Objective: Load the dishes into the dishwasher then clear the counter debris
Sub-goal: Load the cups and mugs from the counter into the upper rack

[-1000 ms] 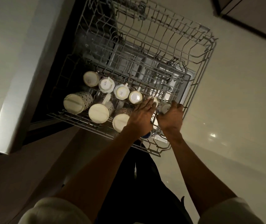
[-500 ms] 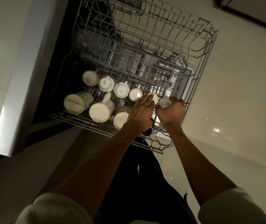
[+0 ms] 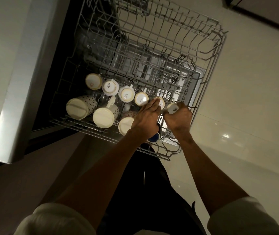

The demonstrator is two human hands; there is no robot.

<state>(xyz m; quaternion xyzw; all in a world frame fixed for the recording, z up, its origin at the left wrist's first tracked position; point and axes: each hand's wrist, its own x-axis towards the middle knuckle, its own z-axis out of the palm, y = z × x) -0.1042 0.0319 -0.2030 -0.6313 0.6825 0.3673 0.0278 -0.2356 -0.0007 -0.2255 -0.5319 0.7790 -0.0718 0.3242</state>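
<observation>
The dishwasher's upper wire rack (image 3: 208, 53) is pulled out below me. Several cups stand upside down along its near left side, among them small white cups (image 3: 110, 87) and larger patterned mugs (image 3: 81, 106). My right hand (image 3: 178, 118) is closed around a small white cup (image 3: 173, 108) at the right end of the row. My left hand (image 3: 146, 118) lies flat with its fingertips on the neighbouring small cup (image 3: 161, 102). A dark blue mug (image 3: 154, 138) shows partly under my left wrist.
The white counter edge (image 3: 16, 78) runs down the left side, beside the dark dishwasher opening. The far and right parts of the rack hold nothing. Pale glossy floor tiles (image 3: 247, 102) lie to the right. My dark trousers are below the rack.
My right hand has closed around the small cup at the row's right end and turned it base-up. My left hand's fingertips slid forward onto the neighbouring cup.
</observation>
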